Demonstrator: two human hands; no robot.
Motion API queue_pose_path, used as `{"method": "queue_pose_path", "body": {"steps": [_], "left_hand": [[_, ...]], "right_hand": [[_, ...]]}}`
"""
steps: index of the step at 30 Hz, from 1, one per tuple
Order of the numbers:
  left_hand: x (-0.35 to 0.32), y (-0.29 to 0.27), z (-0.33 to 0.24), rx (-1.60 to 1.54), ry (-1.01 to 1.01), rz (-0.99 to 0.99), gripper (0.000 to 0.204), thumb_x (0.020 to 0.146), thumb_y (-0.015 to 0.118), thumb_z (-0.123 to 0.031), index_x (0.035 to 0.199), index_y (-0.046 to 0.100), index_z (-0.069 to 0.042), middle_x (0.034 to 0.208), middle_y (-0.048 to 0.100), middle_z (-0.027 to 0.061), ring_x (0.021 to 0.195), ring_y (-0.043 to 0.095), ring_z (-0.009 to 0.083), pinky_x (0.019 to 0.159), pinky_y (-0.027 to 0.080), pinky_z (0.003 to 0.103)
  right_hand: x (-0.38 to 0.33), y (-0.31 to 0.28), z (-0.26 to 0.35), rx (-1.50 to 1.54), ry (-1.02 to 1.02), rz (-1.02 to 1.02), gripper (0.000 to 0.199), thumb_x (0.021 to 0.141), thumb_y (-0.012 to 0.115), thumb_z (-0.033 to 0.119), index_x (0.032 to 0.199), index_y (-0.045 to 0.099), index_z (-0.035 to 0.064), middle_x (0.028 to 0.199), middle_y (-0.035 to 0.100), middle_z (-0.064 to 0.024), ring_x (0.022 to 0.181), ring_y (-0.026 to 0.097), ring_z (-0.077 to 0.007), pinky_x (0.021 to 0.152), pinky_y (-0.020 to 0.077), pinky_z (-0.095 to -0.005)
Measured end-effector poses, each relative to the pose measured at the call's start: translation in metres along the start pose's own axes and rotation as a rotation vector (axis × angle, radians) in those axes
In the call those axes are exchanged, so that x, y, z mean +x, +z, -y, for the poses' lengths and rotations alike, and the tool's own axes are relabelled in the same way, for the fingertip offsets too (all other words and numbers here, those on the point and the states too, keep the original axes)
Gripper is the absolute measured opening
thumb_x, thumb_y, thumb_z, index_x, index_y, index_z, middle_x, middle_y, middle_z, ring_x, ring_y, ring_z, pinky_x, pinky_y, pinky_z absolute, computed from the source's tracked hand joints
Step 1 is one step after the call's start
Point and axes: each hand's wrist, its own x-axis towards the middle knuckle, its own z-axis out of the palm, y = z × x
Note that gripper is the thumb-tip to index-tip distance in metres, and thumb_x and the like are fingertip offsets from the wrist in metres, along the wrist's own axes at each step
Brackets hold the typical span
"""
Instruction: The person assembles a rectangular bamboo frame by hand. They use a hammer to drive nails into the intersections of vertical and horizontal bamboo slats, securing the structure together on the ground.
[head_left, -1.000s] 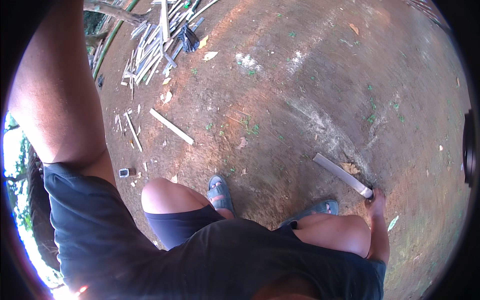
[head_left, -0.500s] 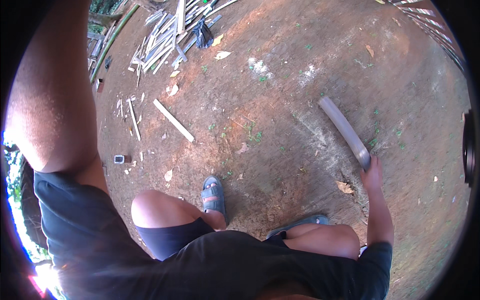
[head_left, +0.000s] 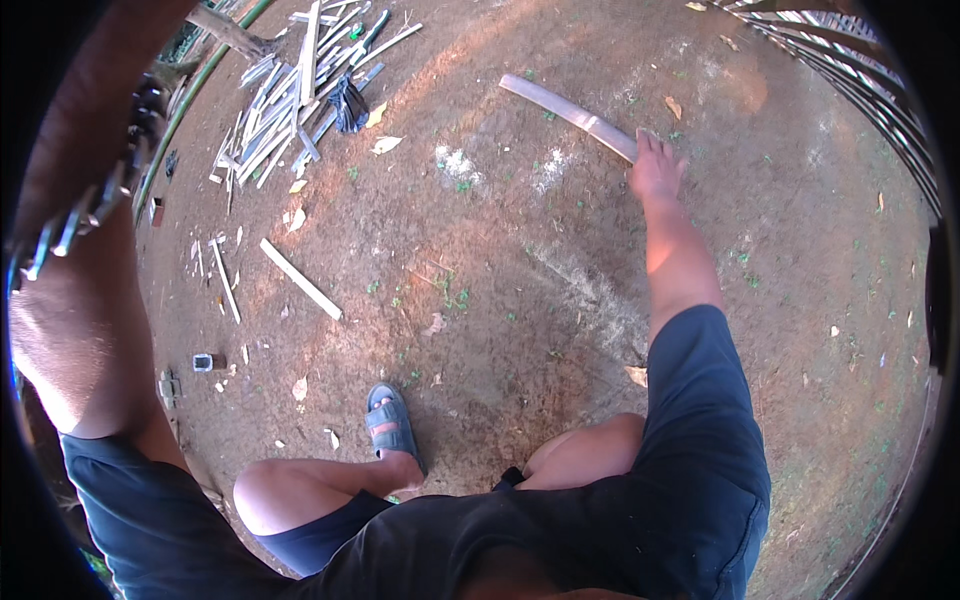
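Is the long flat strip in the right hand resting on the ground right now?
No: the right hand grips one end of the pale strip, holding it raised at arm's length above the dirt ground.

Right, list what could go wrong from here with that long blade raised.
1. The right hand holds the long blade at arm's length; a downswing could catch the bare knee or the sandalled foot.
2. The left hand is out of view above, so its distance from the blade cannot be checked.

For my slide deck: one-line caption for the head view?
Right hand holds a long pale strip out over bare reddish ground; cut slats lie piled far left.
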Motion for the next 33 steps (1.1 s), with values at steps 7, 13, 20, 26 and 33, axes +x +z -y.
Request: {"method": "queue_pose_path", "body": {"steps": [7,13,20,26,33], "left_hand": [[-0.01,0.009,0.003,-0.011,-0.005,0.031,0.063,0.101,0.064,-0.036,0.143,0.04,0.003,0.142,0.05,0.0201,0.143,0.046,0.0358,0.118,0.038,0.051],[-0.033,0.003,0.039,-0.16,0.009,0.145,0.06,0.102,0.064,-0.036,0.142,0.042,0.003,0.14,0.053,0.0195,0.142,0.048,0.035,0.118,0.039,0.051],[-0.146,-0.017,0.148,-0.312,0.023,0.133,0.06,0.105,0.053,-0.05,0.146,0.048,-0.006,0.15,0.051,0.0156,0.144,0.046,0.0359,0.123,0.031,0.055],[-0.245,-0.042,0.233,-0.426,-0.42,-0.383,0.053,0.106,0.055,-0.044,0.145,0.044,-0.01,0.148,0.052,0.0136,0.14,0.048,0.0287,0.124,0.03,0.054],[-0.297,-0.122,0.351,-0.451,-0.799,-0.759,0.087,0.096,0.058,-0.069,0.158,0.032,-0.013,0.151,0.049,0.0177,0.141,0.047,0.0306,0.122,0.03,0.052]], "right_hand": [[-0.118,0.021,-0.029,0.075,-0.157,0.172,0.09,0.083,0.083,0.026,0.159,0.037,0.016,0.166,0.035,-0.0058,0.15,0.035,-0.0356,0.123,0.025,-0.062],[-0.241,0.001,-0.081,0.423,-0.078,0.22,0.076,0.081,0.085,0.028,0.148,0.053,0.009,0.152,0.05,-0.0204,0.142,0.045,-0.0402,0.121,0.0341,-0.0524],[-0.352,-0.048,-0.045,1.22,0.099,0.549,0.077,0.084,0.086,0.017,0.15,0.049,0.0037,0.143,0.057,-0.0156,0.124,0.059,-0.0251,0.104,0.0512,-0.0396],[-0.432,-0.053,-0.057,1.232,0.349,0.748,0.076,0.086,0.084,0.014,0.15,0.047,-0.0008,0.137,0.06,-0.0152,0.122,0.06,-0.0254,0.101,0.0522,-0.0393],[-0.543,0.015,-0.094,0.911,0.667,0.641,0.069,0.086,0.086,0.025,0.139,0.055,-0.0058,0.116,0.074,-0.0175,0.104,0.07,-0.0222,0.09,0.0548,-0.0328]]}}
